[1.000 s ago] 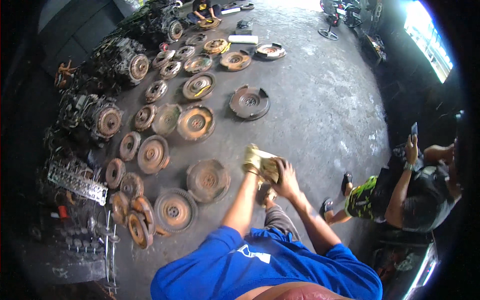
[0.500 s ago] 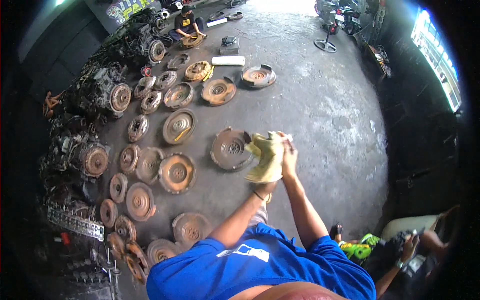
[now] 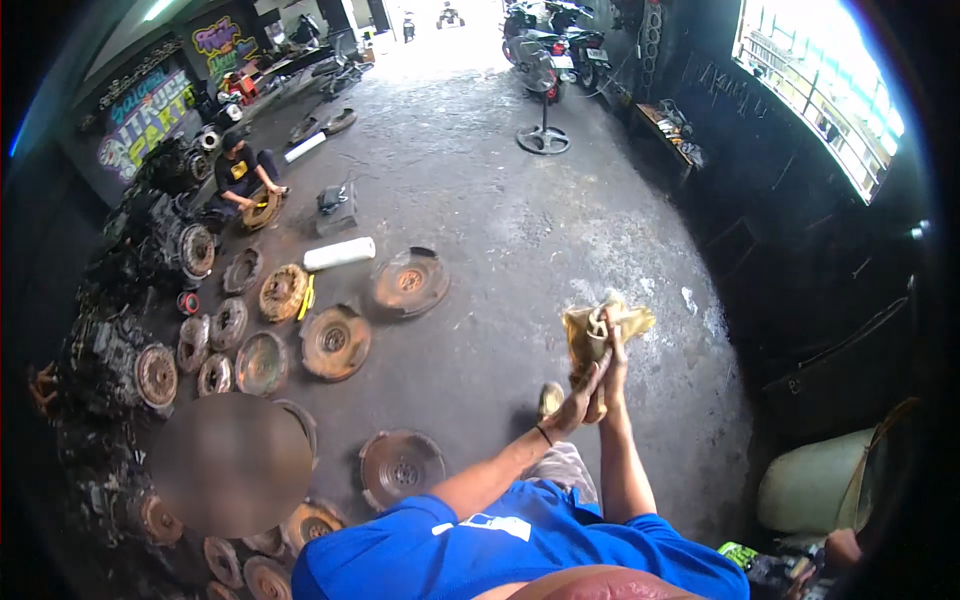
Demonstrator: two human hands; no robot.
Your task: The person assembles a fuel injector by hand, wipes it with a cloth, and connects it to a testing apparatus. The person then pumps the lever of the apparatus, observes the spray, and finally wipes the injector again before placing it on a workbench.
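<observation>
In front of my body both hands are together around a crumpled yellowish work glove (image 3: pixel 580 335), bare and closed on it. My left hand (image 3: pixel 580 398), with a dark band at its wrist, grips from below and left. My right hand (image 3: pixel 614 358) presses in from the right, its fingers near the glove's upper part. Folds of the glove spread out to both sides; its exact shape is blurred. My tan shoe (image 3: pixel 550 400) shows on the floor left of the hands.
Rusty flywheels (image 3: pixel 403 470) and clutch plates lie across the left floor, beside engines (image 3: pixel 130 370). Another person (image 3: pixel 245 175) sits working on a round plate. A white roll (image 3: pixel 340 253), a fan stand (image 3: pixel 543 140), motorbikes and a pale container (image 3: pixel 815 480) are around. A round blur hides part of the lower left.
The view has swung up and right. The glove covered my left hand and now is bunched between both bare hands. The seated person has stayed by the plate.
</observation>
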